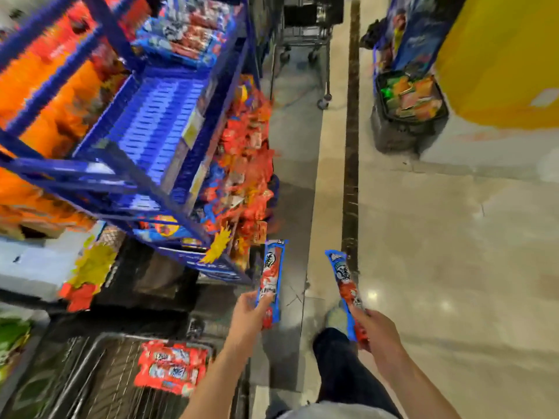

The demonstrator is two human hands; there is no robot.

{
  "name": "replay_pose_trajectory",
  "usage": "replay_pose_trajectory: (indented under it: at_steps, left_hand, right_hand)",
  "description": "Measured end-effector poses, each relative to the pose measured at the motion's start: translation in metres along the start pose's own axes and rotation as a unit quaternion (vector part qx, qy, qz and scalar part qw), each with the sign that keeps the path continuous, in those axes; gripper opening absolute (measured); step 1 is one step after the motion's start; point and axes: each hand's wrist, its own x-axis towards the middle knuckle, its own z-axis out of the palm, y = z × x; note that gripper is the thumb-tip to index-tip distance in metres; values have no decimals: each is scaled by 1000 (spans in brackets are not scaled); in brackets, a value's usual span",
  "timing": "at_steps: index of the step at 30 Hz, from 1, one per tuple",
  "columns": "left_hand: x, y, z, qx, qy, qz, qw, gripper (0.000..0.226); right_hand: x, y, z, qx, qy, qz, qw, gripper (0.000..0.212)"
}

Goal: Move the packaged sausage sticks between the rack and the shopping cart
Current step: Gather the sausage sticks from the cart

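Observation:
My left hand (249,313) grips the lower end of a long blue and red sausage stick pack (272,270), which points up beside the rack's near corner. My right hand (378,331) grips a second sausage stick pack (343,279) of the same kind over the floor. The blue metal rack (169,125) stands at the left, with a bare slatted shelf in the middle and red snack packs heaped on its lower tier. The wire shopping cart (99,379) sits at the bottom left and holds red sausage stick packs (172,367).
A second wire cart (305,40) stands further up the aisle. A dark bin of snack packs (408,101) sits beside a yellow pillar (502,62) at the right. My leg and shoe (335,319) are on the tiled floor below my hands.

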Motion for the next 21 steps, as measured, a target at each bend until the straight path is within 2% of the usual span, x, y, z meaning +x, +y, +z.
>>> replay_pose_trajectory:
  at_steps: [2,6,11,16,21]
  left_hand:
    - [6,25,40,-2,-20,-1,1000,26]
    - [21,69,106,8,-58,4,998,33]
    - [33,125,148,-26,-61,32,997,25]
    - [48,188,140,-63,-31,106,992,27]
    - [74,250,130,-107,72,168,977,18]
  right_hand:
    - [23,-24,-22,29,13,6,999,31]
    - [69,-84,-60,46,18,-10,999,27]
    - [109,-162,-80,25,2,-56,998,30]
    - [124,-260,-39,-12,-66,-134,989,20]
    - [126,-364,28,-47,-151,-239,958,16]
